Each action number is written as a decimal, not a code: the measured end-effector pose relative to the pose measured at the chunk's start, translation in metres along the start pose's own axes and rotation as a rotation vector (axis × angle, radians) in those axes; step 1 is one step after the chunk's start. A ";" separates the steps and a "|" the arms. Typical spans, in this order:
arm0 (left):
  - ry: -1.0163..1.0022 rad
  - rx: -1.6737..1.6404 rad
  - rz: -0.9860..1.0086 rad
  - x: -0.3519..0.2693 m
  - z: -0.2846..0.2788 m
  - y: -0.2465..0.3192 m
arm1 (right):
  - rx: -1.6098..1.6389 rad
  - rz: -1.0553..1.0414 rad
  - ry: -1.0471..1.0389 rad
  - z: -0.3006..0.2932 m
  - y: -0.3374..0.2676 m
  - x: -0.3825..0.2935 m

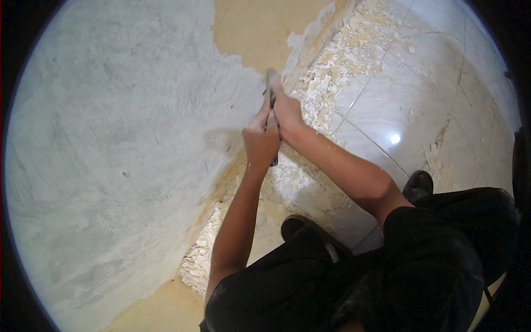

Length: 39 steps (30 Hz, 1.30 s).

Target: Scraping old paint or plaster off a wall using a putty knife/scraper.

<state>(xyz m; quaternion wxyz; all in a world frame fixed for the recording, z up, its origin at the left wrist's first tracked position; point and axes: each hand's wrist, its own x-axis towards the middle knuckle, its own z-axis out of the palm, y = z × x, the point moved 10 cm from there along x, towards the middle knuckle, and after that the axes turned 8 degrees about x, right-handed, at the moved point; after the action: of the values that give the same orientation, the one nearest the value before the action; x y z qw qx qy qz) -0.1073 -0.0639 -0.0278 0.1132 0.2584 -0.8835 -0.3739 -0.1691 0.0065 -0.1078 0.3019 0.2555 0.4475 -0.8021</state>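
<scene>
Both of my hands grip one scraper (271,76), its blade blurred and set against the wall where the pale coating meets a bare tan patch (253,33). My left hand (262,135) is closed round the handle lower down, and the dark handle end (274,161) sticks out below it. Farther up, near the blade, my right hand (287,106) holds the tool. Whitish-grey coating (145,124) with a ragged edge covers much of the wall. How far the blade reaches under the coating cannot be told.
Flakes of peeled coating (323,83) lie along the foot of the wall and over the tiled floor (365,112). Two dark shoes (418,185) stand on the tiles, close to more debris. Another tan area (166,309) shows at the bottom left.
</scene>
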 end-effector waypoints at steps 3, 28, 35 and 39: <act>0.062 -0.185 -0.034 -0.023 0.002 -0.016 | -0.050 0.047 -0.102 -0.003 0.024 -0.008; 0.126 -0.158 -0.044 -0.012 0.017 0.029 | -0.042 -0.009 -0.204 -0.005 -0.015 0.002; 0.125 -0.191 -0.230 -0.031 0.014 0.001 | -0.036 -0.023 -0.289 0.000 0.014 0.002; 0.116 -0.158 -0.235 -0.024 0.007 -0.003 | -0.018 0.023 -0.227 0.000 0.019 0.003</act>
<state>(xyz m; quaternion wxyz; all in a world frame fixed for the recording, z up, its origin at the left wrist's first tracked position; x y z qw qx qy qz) -0.0890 -0.0483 -0.0352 0.1394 0.3715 -0.8071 -0.4372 -0.1580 -0.0025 -0.1207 0.3622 0.1655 0.4147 -0.8182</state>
